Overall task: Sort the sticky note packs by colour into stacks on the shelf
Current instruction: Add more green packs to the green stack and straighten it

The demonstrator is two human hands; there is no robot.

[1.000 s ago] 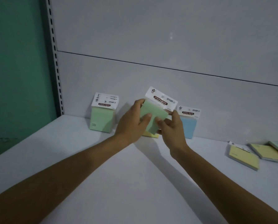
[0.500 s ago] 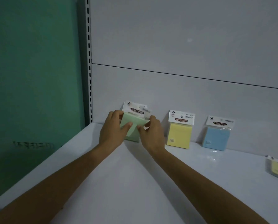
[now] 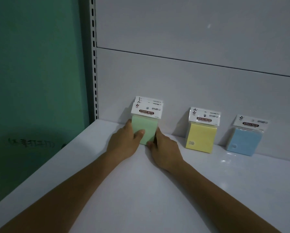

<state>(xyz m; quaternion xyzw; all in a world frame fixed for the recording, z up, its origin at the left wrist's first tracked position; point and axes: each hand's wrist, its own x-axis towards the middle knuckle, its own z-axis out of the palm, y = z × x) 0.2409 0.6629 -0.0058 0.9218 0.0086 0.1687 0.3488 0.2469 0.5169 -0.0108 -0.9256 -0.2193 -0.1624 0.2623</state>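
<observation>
Two bare arms reach out over the flat white shelf (image 3: 141, 190). The left hand (image 3: 124, 142) and the right hand (image 3: 164, 148) both hold one square green sticky note pack (image 3: 145, 130) in clear wrap with a white card top. The left thumb (image 3: 140, 132) lies on the front of the pack, and the other left fingers go round its left edge. The right fingers press along its right edge, with the thumb at the bottom corner. So both hands are clamped on the pack, one on each side.

The pack stands up on the shelf at the front of the green stack (image 3: 147, 100), whose white card tops peek out just behind it. The stack leans on the grey back panel (image 3: 191, 84).

I think the pack is light and a bit stiff, like a small block of paper. The wrap looks smooth, so it may slip. The card top looks thin and may bend, so the sides of the block are the best place to hold.

To the right, apart from it, stand a yellow stack (image 3: 201, 137) and then a blue stack (image 3: 243, 142). Far left are a grey post with slots (image 3: 94, 64) and a green wall (image 3: 36, 81).
</observation>
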